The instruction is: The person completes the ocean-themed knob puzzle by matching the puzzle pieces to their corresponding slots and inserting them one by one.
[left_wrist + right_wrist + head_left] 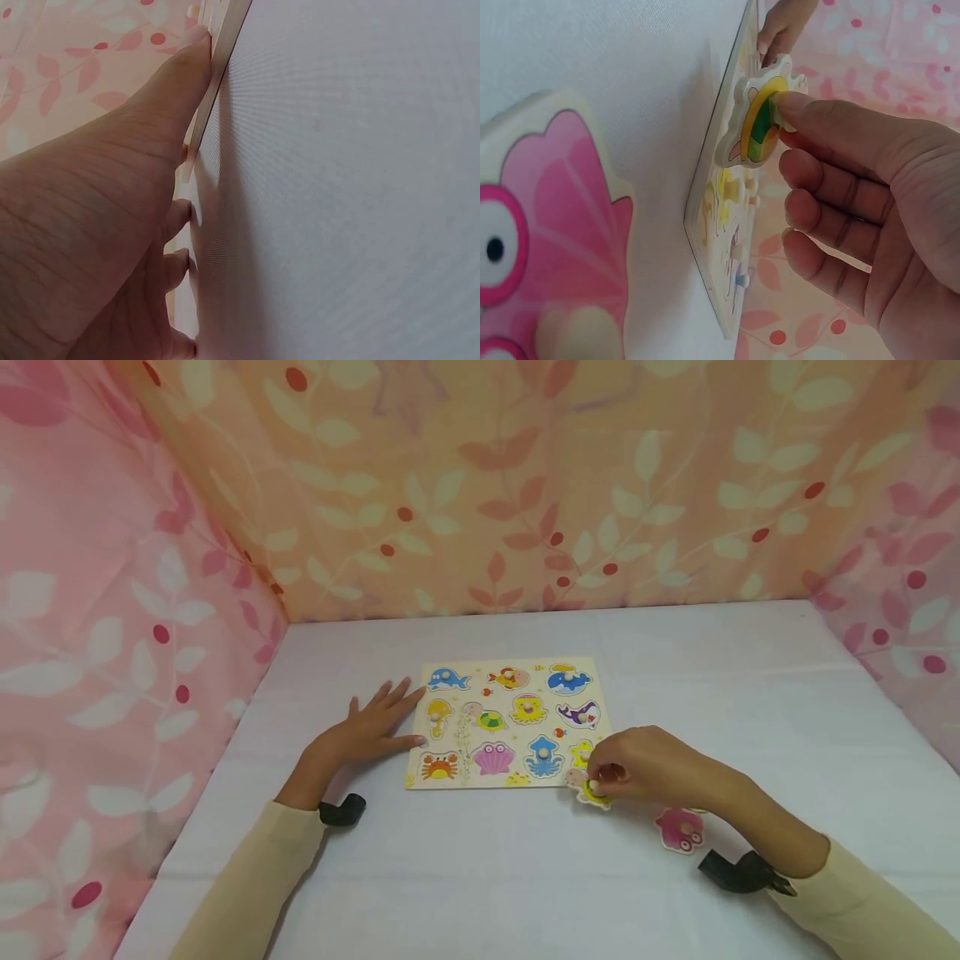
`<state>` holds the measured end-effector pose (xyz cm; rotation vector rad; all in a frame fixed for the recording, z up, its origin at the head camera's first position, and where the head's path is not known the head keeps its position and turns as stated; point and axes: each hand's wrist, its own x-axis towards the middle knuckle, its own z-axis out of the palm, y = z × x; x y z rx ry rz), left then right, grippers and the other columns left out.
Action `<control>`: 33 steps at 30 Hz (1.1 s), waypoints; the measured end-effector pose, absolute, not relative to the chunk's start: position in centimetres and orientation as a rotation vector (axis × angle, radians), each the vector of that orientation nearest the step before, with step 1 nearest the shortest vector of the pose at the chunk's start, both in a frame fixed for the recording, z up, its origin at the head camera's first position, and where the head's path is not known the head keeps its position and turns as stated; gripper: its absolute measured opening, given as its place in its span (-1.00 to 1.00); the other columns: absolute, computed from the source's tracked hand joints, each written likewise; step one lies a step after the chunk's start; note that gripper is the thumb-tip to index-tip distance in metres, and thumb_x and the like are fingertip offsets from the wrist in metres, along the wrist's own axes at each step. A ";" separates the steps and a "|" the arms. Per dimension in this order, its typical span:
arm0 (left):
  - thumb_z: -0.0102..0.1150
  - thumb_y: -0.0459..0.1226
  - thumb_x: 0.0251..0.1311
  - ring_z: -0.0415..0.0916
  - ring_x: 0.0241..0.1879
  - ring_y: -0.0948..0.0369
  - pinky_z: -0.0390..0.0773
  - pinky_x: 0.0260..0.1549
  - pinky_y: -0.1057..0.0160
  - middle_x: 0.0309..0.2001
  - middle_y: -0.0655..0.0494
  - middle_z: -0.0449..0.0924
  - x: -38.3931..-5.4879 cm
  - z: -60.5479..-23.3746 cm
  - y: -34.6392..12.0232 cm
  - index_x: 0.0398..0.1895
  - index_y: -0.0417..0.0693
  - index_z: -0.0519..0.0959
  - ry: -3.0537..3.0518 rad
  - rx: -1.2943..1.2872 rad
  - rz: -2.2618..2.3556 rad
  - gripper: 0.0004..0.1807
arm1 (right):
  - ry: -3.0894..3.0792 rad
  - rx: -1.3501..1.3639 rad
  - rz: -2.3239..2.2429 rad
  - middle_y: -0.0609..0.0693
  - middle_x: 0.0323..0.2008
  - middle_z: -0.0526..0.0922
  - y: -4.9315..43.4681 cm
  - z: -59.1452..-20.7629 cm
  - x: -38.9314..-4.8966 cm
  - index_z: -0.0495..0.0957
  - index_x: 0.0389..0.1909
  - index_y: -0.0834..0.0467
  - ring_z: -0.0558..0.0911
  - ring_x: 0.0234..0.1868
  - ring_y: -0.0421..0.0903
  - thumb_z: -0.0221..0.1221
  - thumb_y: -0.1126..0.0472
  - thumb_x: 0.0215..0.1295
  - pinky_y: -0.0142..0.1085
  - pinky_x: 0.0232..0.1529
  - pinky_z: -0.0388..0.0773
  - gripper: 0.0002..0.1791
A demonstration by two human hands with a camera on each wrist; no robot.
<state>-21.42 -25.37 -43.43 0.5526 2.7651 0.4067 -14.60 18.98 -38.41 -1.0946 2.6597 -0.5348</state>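
My right hand point(652, 764) pinches a turtle puzzle piece point(592, 793) by its knob, just over the near right corner of a wooden puzzle board point(483, 664). In the right wrist view the turtle piece is tilted, thumb at its knob and the other fingers curled below. My left hand point(371, 727) lies at the board's left side with spread fingers, thumb and fingertips at the edge. A printed turtle point(490, 720) and a printed pink shell point(493, 760) show on the board without knobs.
A pink shell piece point(678, 831) with a knob lies on the white table point(480, 868), near my right wrist. Knobbed sea-animal pieces sit in the board, among them an octopus point(528, 710) and a squid point(543, 758). Floral cloth point(525, 485) stands behind the table and along both sides.
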 end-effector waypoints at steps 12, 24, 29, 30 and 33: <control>0.05 0.40 0.24 -0.44 0.61 -0.12 -0.42 0.31 -0.55 0.66 0.04 -0.32 -22.1 -43.4 -24.4 0.66 0.33 -0.12 2.765 0.581 0.373 0.04 | 2.704 -1.190 -0.534 -0.39 -0.46 0.56 19.1 -37.2 -15.8 0.73 -0.28 -0.10 0.51 -0.40 -0.31 0.48 0.08 0.17 -0.43 -0.37 0.52 -0.87; 0.03 0.44 0.21 -0.45 0.61 -0.09 -0.44 0.31 -0.54 0.66 0.07 -0.32 -22.1 -43.9 -24.9 0.66 0.39 -0.14 2.772 0.551 0.367 0.05 | 2.665 -1.251 -0.426 -0.33 -0.55 0.51 16.1 -35.4 -19.4 0.72 -0.34 -0.08 0.46 -0.45 -0.28 0.44 0.12 0.23 -0.36 -0.39 0.47 -0.93; 0.03 0.43 0.22 -0.45 0.61 -0.10 -0.43 0.31 -0.54 0.66 0.06 -0.31 -22.0 -43.7 -24.8 0.66 0.37 -0.13 2.768 0.559 0.382 0.04 | 2.656 -1.268 -0.430 -0.29 -0.57 0.51 14.5 -35.1 -20.9 0.71 -0.37 -0.08 0.45 -0.47 -0.25 0.44 0.08 0.23 -0.33 -0.40 0.45 -0.92; 0.04 0.42 0.23 -0.45 0.61 -0.10 -0.43 0.31 -0.54 0.66 0.06 -0.31 -21.9 -43.7 -24.8 0.66 0.37 -0.13 2.767 0.562 0.385 0.04 | 2.655 -1.271 -0.425 -0.28 -0.56 0.51 14.1 -35.1 -21.2 0.70 -0.38 -0.08 0.45 -0.47 -0.24 0.43 0.08 0.24 -0.32 -0.40 0.44 -0.91; 0.04 0.41 0.24 -0.44 0.61 -0.11 -0.41 0.31 -0.55 0.66 0.05 -0.31 -21.9 -43.5 -24.7 0.66 0.36 -0.13 2.767 0.575 0.386 0.03 | 2.640 -1.263 -0.416 -0.26 -0.57 0.51 13.0 -35.2 -22.0 0.71 -0.38 -0.08 0.45 -0.47 -0.22 0.42 0.07 0.25 -0.31 -0.40 0.41 -0.92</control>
